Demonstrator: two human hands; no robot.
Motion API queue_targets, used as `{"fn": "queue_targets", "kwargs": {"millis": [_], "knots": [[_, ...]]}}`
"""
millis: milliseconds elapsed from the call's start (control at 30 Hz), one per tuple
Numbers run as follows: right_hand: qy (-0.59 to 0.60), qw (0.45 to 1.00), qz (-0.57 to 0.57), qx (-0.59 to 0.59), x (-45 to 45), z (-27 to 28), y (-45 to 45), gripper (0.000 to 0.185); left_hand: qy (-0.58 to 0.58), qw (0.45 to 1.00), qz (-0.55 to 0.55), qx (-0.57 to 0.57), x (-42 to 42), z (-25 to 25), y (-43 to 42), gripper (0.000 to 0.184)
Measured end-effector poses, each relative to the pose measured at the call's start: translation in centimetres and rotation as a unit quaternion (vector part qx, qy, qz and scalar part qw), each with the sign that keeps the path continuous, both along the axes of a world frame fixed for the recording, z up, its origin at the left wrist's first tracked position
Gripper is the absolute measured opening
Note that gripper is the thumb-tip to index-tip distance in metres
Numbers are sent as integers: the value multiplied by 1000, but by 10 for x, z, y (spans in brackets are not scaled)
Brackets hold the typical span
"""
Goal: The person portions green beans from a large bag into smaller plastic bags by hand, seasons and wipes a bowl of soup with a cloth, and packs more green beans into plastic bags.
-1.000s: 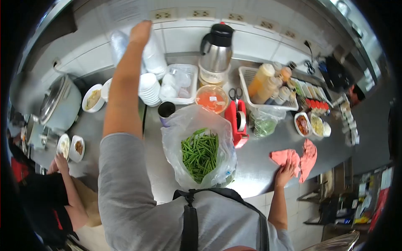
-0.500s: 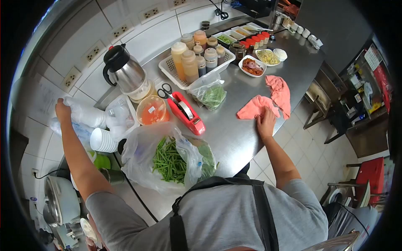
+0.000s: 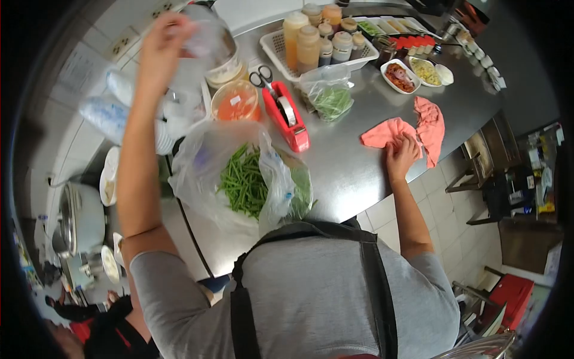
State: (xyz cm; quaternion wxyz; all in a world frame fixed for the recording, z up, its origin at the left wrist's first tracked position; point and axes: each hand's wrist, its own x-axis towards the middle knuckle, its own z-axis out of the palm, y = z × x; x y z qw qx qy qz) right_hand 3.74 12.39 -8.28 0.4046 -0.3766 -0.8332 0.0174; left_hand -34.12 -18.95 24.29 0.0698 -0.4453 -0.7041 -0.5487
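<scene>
Raised at the upper left, my left hand [image 3: 167, 45] is closed on a thin clear plastic piece [image 3: 206, 42], blurred by motion; whether it is a cup or a lid I cannot tell. It hangs in front of the steel thermos jug [image 3: 224, 39], which it partly hides. My right hand [image 3: 403, 154] rests with bent fingers on a pink cloth [image 3: 385, 133] near the counter's right edge. A second pink cloth [image 3: 431, 134] lies beside it. Cut green beans [image 3: 244, 182] fill an open plastic bag [image 3: 191, 158] in front of my body.
Behind the bag are an orange tub [image 3: 236, 103], scissors [image 3: 260, 76] and a red tape dispenser [image 3: 287, 116]. A white basket [image 3: 275, 54] holds several sauce bottles. Bagged greens [image 3: 332, 103] and two food bowls [image 3: 400, 76] stand farther back. Another person [image 3: 113, 326] is at lower left.
My left hand has moved up and right from the plastic packs by the wall, now carrying the clear plastic piece. My right hand stays on the cloth. The view has shifted, and another person shows at lower left.
</scene>
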Motion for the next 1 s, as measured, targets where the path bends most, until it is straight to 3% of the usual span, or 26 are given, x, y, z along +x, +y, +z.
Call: {"fn": "queue_targets", "kwargs": {"millis": [67, 133, 200, 233, 300, 400, 467, 500, 533, 567, 600, 633, 667, 700, 733, 800, 833, 900, 933, 1000], "knots": [[49, 989, 136, -45, -5, -6, -14, 21, -118, 988, -95, -12, 45, -23, 20, 8], [53, 941, 294, -159, -25, 11, -44, 24, -245, 959, -138, 21, 84, -44, 43, 6], [81, 901, 402, -139, -38, 73, -84, 31, -340, 923, -181, 12, 98, -67, 58, 8], [82, 898, 410, -138, -44, 95, -93, 31, -338, 925, -172, 15, 104, -77, 65, 8], [95, 846, 519, -81, -44, 122, -98, 39, -439, 879, -182, 25, 120, -99, 77, 14], [153, 821, 536, -121, -36, 122, -77, 41, -428, 898, -100, 31, 153, -125, 87, 21], [152, 850, 484, -141, -22, 114, -55, 43, -371, 928, -31, -23, 167, -129, 70, 27], [148, 839, 502, -149, -15, 106, -43, 43, -254, 967, 14, -6, 173, -126, 55, 27], [106, 883, 452, -62, -8, 94, -30, 40, -131, 990, 55, 5, 177, -124, 39, 27], [65, 916, 394, 28, -2, 82, -20, 38, -184, 981, 61, 19, 173, -128, 13, 22], [65, 912, 405, 24, 2, 72, -15, 38, -184, 975, 109, -55, 163, -140, -20, 22], [-13, 909, 415, 16, 6, 62, -10, 34, -182, 963, 153, -128, 153, -151, -47, 21], [-91, 902, 423, 10, 10, 53, -7, 30, -211, 911, 169, -312, 148, -153, -61, 34], [-92, 898, 430, 9, 14, 45, -6, 30, -236, 824, 178, -483, 149, -157, -73, 48], [-161, 878, 451, -25, 15, 39, -6, 30, -241, 823, 186, -480, 152, -185, -88, 48], [-228, 850, 473, -52, 15, 38, -3, 29, -7, 798, 57, -599, 155, -254, -112, 62], [-194, 839, 505, -55, 15, 40, -2, 26, -9, 799, 63, -598, 167, -257, -99, 62], [-162, 825, 538, -57, 14, 48, -1, 24, -193, 720, 173, -643, 199, -264, -58, 61], [-148, 814, 554, -86, 14, 56, -1, 25, -197, 720, 175, -642, 198, -271, -61, 61], [-138, 800, 573, -115, 12, 70, -2, 26, -143, 809, 144, -551, 187, -301, -71, 49]]}}
